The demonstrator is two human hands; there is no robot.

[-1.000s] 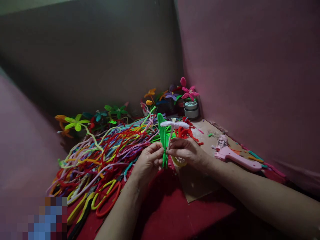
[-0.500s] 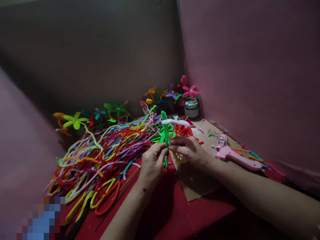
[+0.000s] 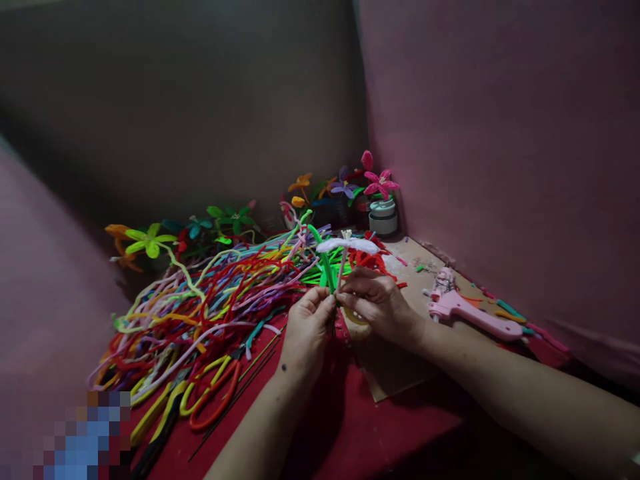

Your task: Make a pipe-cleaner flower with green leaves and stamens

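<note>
Between thumb and fingers, my left hand [image 3: 309, 323] pinches the base of green pipe-cleaner leaves [image 3: 327, 265], which stand upright. My right hand [image 3: 379, 305] is closed on the thin stem of a white pipe-cleaner flower [image 3: 349, 246] with pale stamens on top. The two sets of fingertips meet where the stem and the leaf base come together; the exact join is hidden by them. Red pipe-cleaner pieces [image 3: 373, 259] lie just behind my right hand. A yellowish round thing, partly covered, sits under its fingers.
Loose coloured pipe cleaners [image 3: 200, 293] heap on the left. Pliers [image 3: 167, 417] and red-and-yellow scissors [image 3: 220, 393] lie in front of them. A pink glue gun [image 3: 473, 315] rests at right beside a cardboard sheet [image 3: 395, 377]. Finished flowers [image 3: 383, 183] stand along the back wall.
The green leaves have turned and now curve leftward at the tip. The white flower has shifted slightly left with its stem more visible. Both hands keep their pinch.
</note>
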